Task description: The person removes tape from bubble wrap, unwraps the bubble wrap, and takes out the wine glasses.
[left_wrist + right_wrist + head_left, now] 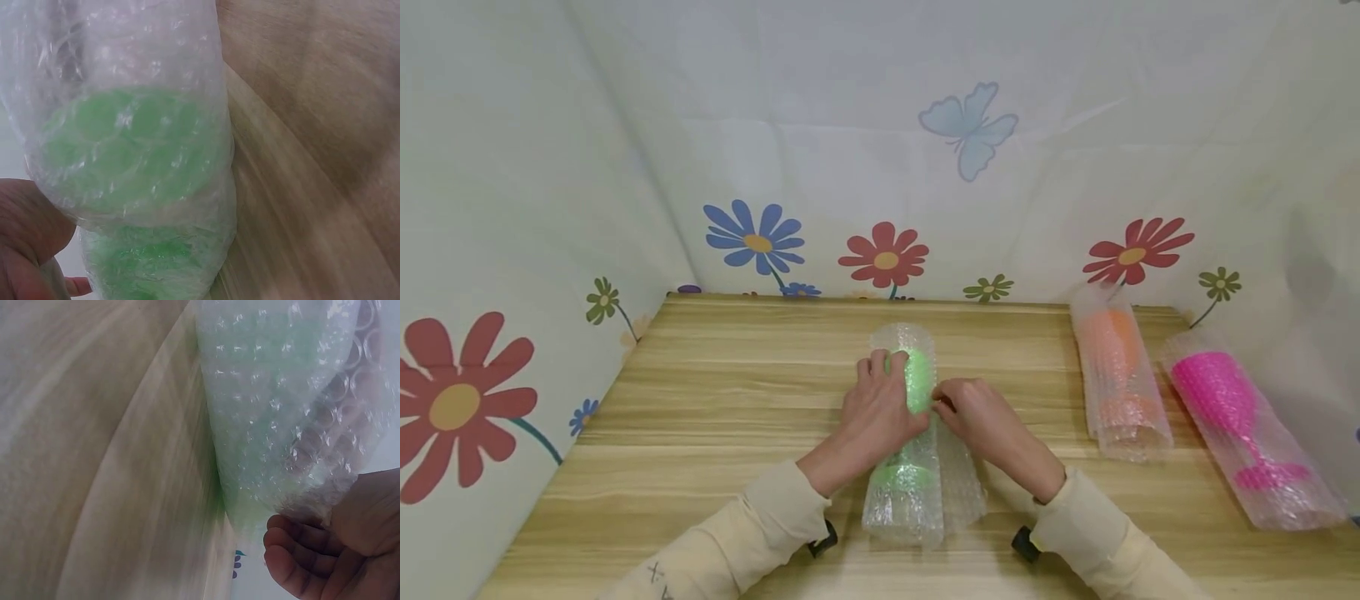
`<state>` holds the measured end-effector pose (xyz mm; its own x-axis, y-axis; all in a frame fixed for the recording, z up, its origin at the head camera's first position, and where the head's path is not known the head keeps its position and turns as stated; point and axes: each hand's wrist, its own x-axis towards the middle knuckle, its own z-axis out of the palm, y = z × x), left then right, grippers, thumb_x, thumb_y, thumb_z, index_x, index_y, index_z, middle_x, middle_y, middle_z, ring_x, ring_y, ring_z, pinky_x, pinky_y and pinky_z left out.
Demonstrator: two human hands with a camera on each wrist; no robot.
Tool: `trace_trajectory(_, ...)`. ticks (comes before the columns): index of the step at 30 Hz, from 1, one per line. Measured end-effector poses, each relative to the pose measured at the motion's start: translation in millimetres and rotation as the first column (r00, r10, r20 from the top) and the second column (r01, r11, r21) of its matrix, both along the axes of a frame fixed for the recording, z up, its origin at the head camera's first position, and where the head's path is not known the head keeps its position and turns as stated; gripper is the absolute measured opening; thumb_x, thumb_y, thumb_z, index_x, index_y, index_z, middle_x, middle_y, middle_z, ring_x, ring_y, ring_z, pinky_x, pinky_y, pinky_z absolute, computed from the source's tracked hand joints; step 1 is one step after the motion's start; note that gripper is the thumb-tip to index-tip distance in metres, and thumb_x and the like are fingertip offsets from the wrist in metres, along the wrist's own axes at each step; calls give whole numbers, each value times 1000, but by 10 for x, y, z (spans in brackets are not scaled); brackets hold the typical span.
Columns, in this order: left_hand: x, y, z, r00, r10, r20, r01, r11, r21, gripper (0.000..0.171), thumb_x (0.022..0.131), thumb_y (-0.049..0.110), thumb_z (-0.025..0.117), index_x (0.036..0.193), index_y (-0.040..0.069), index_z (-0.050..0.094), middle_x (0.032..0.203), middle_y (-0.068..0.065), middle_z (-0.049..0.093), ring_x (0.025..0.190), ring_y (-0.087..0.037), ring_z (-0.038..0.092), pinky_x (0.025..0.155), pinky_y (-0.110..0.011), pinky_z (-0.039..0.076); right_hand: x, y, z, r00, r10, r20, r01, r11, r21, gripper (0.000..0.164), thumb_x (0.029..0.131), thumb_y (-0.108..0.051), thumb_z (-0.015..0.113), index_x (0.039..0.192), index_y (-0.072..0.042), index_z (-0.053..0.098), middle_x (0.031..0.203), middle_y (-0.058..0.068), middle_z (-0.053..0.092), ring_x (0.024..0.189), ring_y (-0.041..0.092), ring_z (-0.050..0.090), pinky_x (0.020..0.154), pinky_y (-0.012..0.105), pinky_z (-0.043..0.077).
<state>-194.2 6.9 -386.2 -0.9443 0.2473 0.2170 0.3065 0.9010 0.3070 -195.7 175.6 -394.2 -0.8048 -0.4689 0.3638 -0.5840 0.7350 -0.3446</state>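
A green goblet (919,379) wrapped in bubble wrap lies lengthwise on the table, its bowl toward the wall and its round base (128,147) toward me. My left hand (880,414) holds the bundle from above and its left side, fingers bent over the bowl and thumb across the middle. At the right side, my right hand (981,417) pinches the loose edge of the bubble wrap (312,500) between thumb and fingers. A free flap of the wrap (961,483) spreads on the table below the right hand.
To the right lie two more bubble-wrapped goblets, one orange (1116,350) and one pink (1217,392). A cloth wall (820,150) printed with flowers and a butterfly stands behind the wooden table (715,400) and along its left side.
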Motion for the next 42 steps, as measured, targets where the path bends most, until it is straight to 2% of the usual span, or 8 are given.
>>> trace_trajectory(9, -5, 0, -13, 1000, 10, 21, -10, 1000, 15, 77, 66, 44, 74, 126, 8, 41, 121, -12, 33, 105, -30, 37, 47, -25, 39, -6, -43, -15, 999, -44, 8, 44, 999, 3, 10, 80, -1, 63, 77, -9, 67, 65, -8, 55, 54, 4, 45, 49, 20, 40)
trace_trajectory(15, -3, -8, 11, 998, 0, 68, -5, 998, 66, 75, 72, 49, 71, 127, 9, 40, 130, -13, 30, 113, -30, 34, 55, -29, 44, -14, -40, -18, 998, -57, 25, 57, 998, -7, 12, 80, -1, 61, 74, -11, 64, 62, -9, 51, 51, 4, 42, 47, 20, 39)
trace_trajectory(18, -7, -3, 27, 997, -1, 79, -5, 997, 78, 71, 73, 47, 70, 125, 9, 41, 130, -13, 30, 111, -30, 34, 55, -28, 43, -11, -29, -14, 998, -60, 32, 60, 998, -10, 10, 80, -2, 60, 75, -10, 64, 62, -8, 51, 51, 4, 42, 47, 20, 39)
trace_trajectory(26, -29, 9, 77, 997, -8, 77, 2, 997, 79, 62, 70, 43, 76, 108, 9, 42, 112, -11, 36, 92, -26, 37, 47, -26, 39, -8, 18, 4, 998, -22, 61, 23, 1000, -9, 3, 84, -8, 65, 83, -8, 68, 70, -7, 59, 58, 3, 49, 52, 19, 43)
trace_trajectory(30, -36, 21, 105, 997, -5, 82, 0, 998, 68, 58, 69, 41, 77, 101, 9, 41, 103, -9, 35, 87, -26, 36, 45, -27, 38, -9, 15, 7, 999, -18, 46, 19, 1000, -11, 14, 85, -5, 60, 74, -12, 63, 61, -8, 50, 51, 3, 41, 48, 20, 38)
trace_trajectory(34, -40, 34, 112, 997, 10, 82, -15, 998, 58, 59, 67, 41, 77, 99, 9, 40, 102, -9, 34, 86, -26, 35, 45, -27, 37, -9, -1, 3, 999, -34, 39, 35, 999, -37, 20, 83, -1, 56, 68, -14, 56, 54, -8, 40, 46, 3, 34, 43, 20, 33)
trace_trajectory(38, -41, 41, 95, 998, 26, 63, -29, 998, 50, 58, 66, 43, 76, 96, 9, 40, 104, -11, 34, 86, -26, 35, 44, -26, 37, -13, -20, 5, 991, -60, 118, 71, 993, -93, 14, 84, -2, 55, 77, -11, 62, 60, -9, 50, 47, 4, 40, 44, 21, 37)
trace_trajectory(42, -42, 39, 65, 999, 28, 26, -29, 999, 34, 58, 67, 49, 73, 93, 9, 39, 108, -12, 34, 85, -26, 35, 43, -24, 37, -29, -35, 17, 974, -86, 209, 116, 984, -134, 13, 84, -2, 54, 87, -7, 66, 69, -6, 58, 50, 6, 44, 47, 23, 42)
